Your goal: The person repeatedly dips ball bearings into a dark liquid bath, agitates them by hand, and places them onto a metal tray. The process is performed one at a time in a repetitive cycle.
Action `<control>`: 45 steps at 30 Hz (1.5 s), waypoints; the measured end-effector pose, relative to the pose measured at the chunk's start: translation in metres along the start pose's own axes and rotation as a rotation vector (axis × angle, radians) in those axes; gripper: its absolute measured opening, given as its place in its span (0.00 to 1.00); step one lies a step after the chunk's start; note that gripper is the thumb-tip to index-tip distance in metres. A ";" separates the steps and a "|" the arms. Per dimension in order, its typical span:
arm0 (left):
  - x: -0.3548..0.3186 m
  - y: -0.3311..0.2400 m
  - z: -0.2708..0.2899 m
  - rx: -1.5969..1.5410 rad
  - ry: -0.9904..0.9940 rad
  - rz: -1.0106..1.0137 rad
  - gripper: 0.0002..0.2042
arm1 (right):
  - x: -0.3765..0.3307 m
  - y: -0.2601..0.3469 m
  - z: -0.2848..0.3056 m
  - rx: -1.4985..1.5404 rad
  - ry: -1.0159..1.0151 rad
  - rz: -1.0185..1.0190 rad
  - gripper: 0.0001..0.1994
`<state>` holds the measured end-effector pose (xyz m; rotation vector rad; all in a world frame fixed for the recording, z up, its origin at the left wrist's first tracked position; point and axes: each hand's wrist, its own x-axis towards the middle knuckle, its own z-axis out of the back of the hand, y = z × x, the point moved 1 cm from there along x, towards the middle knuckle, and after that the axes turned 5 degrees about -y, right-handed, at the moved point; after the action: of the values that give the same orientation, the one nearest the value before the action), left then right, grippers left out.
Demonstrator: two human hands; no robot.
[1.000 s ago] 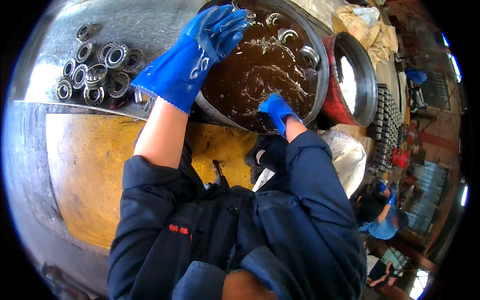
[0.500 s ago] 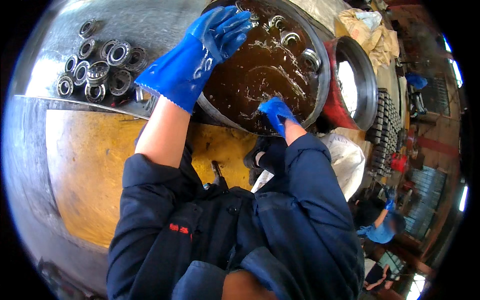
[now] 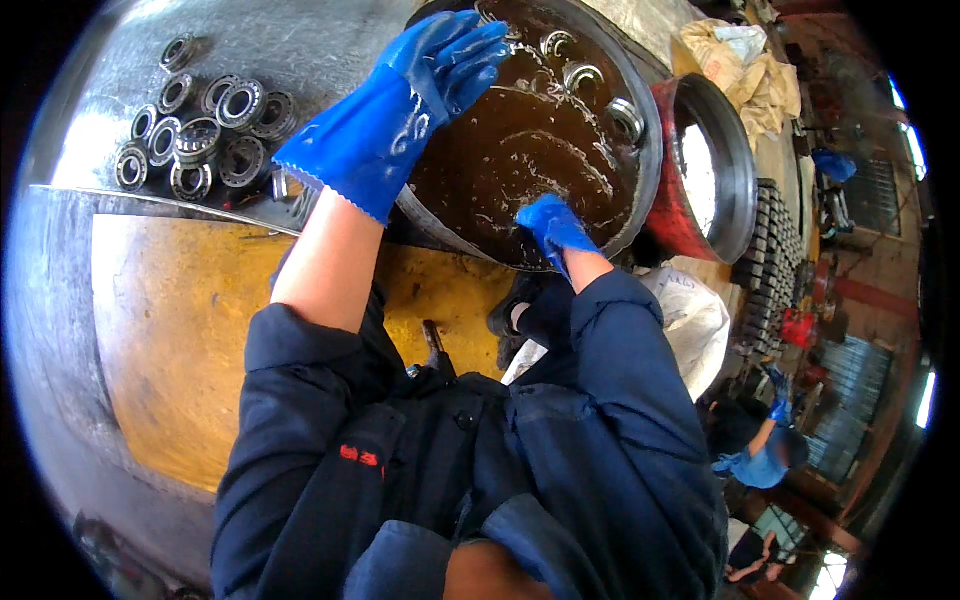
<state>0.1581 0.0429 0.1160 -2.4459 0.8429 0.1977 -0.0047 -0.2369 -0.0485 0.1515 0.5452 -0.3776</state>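
Observation:
A round metal tub holds brown liquid with streaks of foam on it. My left hand, in a long blue rubber glove, hovers over the tub's left side, its fingers stretched out and nothing seen in them. Lower right in the tub, my right hand, also blue-gloved, is dipped into the liquid. Its fingers are under the surface, so what they hold is hidden. Along the tub's far and right edge sit several metal roller bearings, among them one bearing and another bearing.
Several bearings lie grouped on a metal table at the left. A red drum-like ring stands right of the tub. Further right are stacked metal parts, a white sack and a co-worker. A yellow board lies nearer me.
My left hand has shifted very slightly to the right. The foam streaks around my right hand have moved, while that hand stays in nearly the same spot.

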 end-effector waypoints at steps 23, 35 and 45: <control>-0.004 -0.008 0.013 0.004 -0.016 -0.017 0.22 | -0.020 0.073 0.021 -0.766 0.159 0.499 0.17; -0.002 -0.007 0.007 -0.020 0.000 0.016 0.21 | -0.012 0.063 0.017 -0.688 0.125 0.397 0.15; -0.008 -0.003 0.006 -0.001 -0.004 -0.043 0.21 | -0.003 0.026 0.002 -0.044 -0.073 0.097 0.21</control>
<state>0.1538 0.0524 0.1142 -2.4615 0.7876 0.1878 0.0038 -0.2124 -0.0440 0.1210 0.4718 -0.2757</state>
